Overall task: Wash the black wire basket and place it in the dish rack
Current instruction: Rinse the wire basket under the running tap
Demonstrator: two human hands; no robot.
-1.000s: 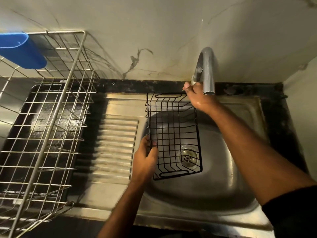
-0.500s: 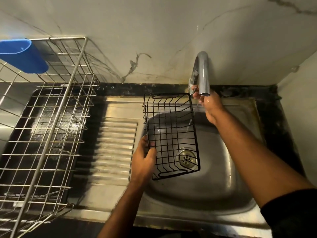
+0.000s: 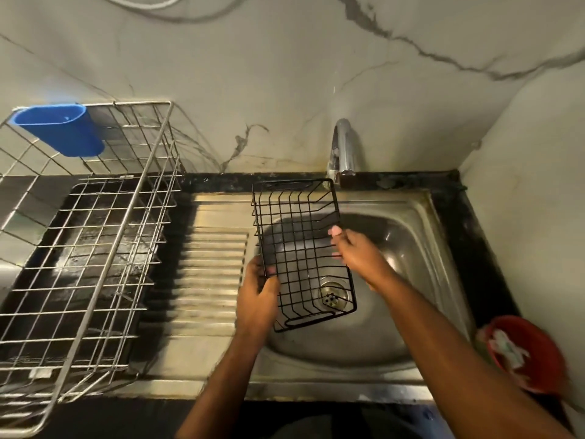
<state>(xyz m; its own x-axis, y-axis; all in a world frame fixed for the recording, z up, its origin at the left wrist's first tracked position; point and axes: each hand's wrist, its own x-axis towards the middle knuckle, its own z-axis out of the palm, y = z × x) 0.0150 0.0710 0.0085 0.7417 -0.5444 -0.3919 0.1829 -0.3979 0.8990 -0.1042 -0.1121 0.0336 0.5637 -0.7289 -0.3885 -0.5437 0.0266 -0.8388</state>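
The black wire basket (image 3: 300, 248) hangs over the steel sink (image 3: 408, 248), its long side running away from me. My left hand (image 3: 258, 296) grips its left rim near the front corner. My right hand (image 3: 357, 255) holds the right rim about halfway along, thumb on top. The far end of the basket sits just below the chrome tap (image 3: 345, 150). I see no water running. The metal dish rack (image 3: 82, 236) stands to the left on the black counter.
A blue plastic holder (image 3: 63, 131) hangs on the rack's back left corner. The ribbed drainboard (image 3: 209, 274) lies between rack and sink. A red bowl (image 3: 531, 353) with cloth-like scraps sits at the right front. The drain (image 3: 332, 296) shows through the basket.
My right hand has come off the tap and taken hold of the basket's right rim. The view has tilted up, bringing the red bowl into sight.
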